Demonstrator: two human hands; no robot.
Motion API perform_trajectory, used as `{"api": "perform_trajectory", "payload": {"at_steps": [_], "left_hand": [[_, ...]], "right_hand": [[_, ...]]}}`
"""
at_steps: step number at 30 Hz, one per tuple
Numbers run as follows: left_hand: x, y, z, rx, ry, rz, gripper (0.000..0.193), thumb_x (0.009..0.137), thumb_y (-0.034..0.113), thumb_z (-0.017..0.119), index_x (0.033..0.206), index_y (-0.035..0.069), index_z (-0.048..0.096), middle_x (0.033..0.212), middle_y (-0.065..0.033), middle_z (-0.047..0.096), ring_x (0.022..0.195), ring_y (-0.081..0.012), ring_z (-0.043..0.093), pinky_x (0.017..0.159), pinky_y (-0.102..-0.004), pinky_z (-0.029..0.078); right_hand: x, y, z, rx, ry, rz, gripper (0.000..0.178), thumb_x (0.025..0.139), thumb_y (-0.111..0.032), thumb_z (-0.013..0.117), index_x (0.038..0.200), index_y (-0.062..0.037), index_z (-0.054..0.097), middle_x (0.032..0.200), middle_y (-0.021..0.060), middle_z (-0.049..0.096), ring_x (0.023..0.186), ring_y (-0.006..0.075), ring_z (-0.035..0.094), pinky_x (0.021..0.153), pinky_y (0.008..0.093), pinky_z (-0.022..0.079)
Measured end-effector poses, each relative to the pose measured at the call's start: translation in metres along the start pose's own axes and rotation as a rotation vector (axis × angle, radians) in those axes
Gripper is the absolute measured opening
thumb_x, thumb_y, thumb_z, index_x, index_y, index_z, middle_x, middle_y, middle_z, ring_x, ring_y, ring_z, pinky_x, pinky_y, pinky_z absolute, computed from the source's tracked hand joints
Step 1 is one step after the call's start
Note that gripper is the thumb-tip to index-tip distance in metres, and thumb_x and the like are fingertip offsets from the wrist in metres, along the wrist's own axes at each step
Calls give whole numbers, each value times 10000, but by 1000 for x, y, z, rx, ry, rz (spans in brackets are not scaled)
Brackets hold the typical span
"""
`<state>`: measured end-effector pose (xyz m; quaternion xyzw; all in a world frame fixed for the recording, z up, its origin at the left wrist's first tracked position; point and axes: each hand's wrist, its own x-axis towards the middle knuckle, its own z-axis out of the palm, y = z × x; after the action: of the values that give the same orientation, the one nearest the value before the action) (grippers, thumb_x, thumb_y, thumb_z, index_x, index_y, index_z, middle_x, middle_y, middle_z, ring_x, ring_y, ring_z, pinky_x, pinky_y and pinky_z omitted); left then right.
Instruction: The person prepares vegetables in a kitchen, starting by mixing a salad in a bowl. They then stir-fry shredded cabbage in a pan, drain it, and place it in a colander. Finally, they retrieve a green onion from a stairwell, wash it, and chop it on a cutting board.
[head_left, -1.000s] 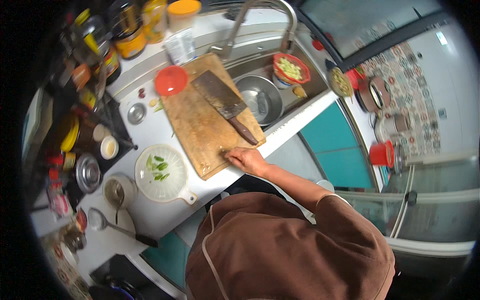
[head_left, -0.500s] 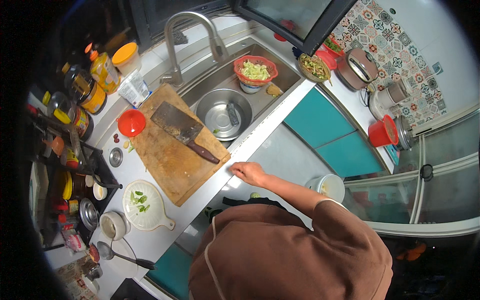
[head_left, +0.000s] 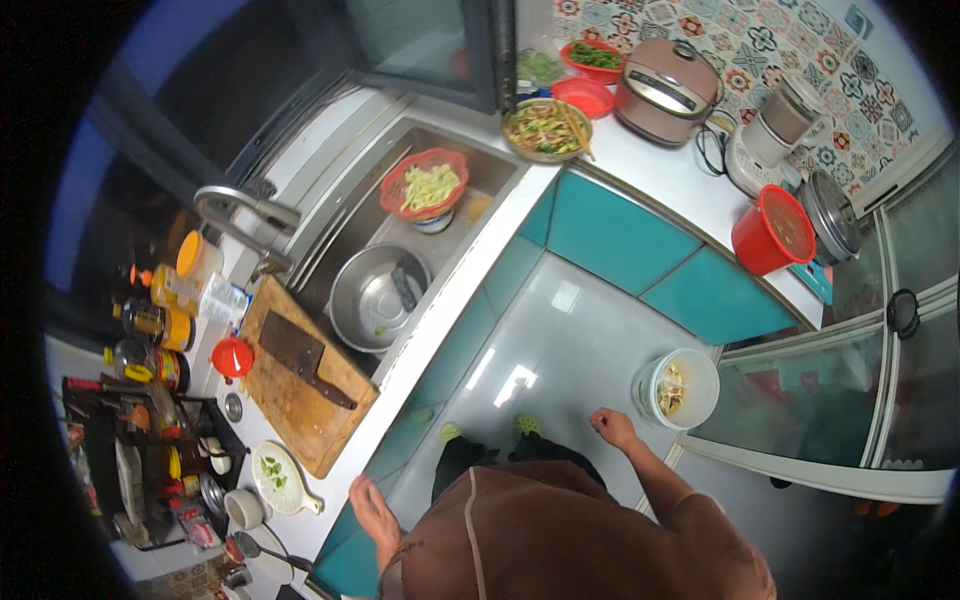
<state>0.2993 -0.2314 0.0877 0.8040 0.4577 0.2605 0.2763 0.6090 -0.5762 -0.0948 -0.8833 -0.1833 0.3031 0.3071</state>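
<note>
My left hand (head_left: 372, 508) hangs beside the counter edge, fingers stretched and holding nothing. A white handled plate (head_left: 297, 497) with green pieces on it lies nearest to it. Over the floor my right hand (head_left: 615, 428) is loosely curled, with nothing seen in it, just left of a white bucket (head_left: 648, 392) with scraps inside. A cleaver (head_left: 300, 355) rests on the wooden cutting board (head_left: 300, 425), out of both hands' reach. In the sink (head_left: 480, 165), a red colander (head_left: 450, 205) of pale cut vegetable sits on a bowl, near a metal basin (head_left: 350, 290).
Bottles (head_left: 160, 325) and a red bowl (head_left: 232, 357) line the left counter, near a dark rack (head_left: 215, 440). On the far counter stand a dish with chopsticks (head_left: 548, 130), a rice cooker (head_left: 668, 90) and a red bucket (head_left: 770, 230). Glass doors (head_left: 800, 400) are at right.
My view has turned right and away from the counter. My right hand has left the counter edge by the cutting board for the white bucket. My left hand has come into view.
</note>
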Motion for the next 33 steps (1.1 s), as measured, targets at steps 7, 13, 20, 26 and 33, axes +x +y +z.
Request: {"api": "perform_trajectory", "payload": {"at_steps": [7, 13, 20, 26, 33], "left_hand": [[93, 103, 66, 73, -439, 248, 160, 763, -5, 576, 913, 26, 528, 975, -137, 551, 822, -273, 561, 693, -327, 459], [136, 177, 193, 233, -841, 819, 398, 638, -83, 513, 991, 92, 569, 1133, -192, 480, 978, -362, 524, 826, -374, 446], [140, 292, 386, 208, -1164, 1128, 250, 798, 192, 573, 1008, 70, 516, 809, -184, 579, 705, -359, 583, 613, -434, 481], [17, 388, 453, 106, -1223, 1683, 195, 812, 223, 542, 855, 42, 601, 827, -145, 589, 801, -320, 573, 707, -411, 467], [-214, 345, 453, 53, -1661, 1590, 115, 765, 135, 530, 796, 38, 584, 848, -162, 610, 838, -345, 574, 726, -417, 461]], "right_hand": [[-72, 93, 53, 958, 508, 610, 172, 813, -187, 556, 692, -68, 523, 569, 30, 515, 442, 101, 455, 396, 241, 361], [-182, 78, 116, 1141, 622, 1017, 136, 737, -37, 582, 863, -56, 536, 601, 82, 563, 447, 152, 513, 374, 280, 406], [-240, 13, 113, 695, 991, 1075, 66, 777, -110, 561, 813, -62, 589, 543, 49, 524, 402, 116, 478, 377, 253, 393], [-260, 15, 96, 1001, 1262, 1023, 280, 878, -284, 514, 810, -32, 615, 541, 42, 537, 412, 92, 471, 368, 234, 372], [-383, 93, 318, 1120, 1076, 1201, 266, 889, -235, 482, 889, -1, 608, 626, 88, 574, 435, 109, 489, 368, 239, 377]]}}
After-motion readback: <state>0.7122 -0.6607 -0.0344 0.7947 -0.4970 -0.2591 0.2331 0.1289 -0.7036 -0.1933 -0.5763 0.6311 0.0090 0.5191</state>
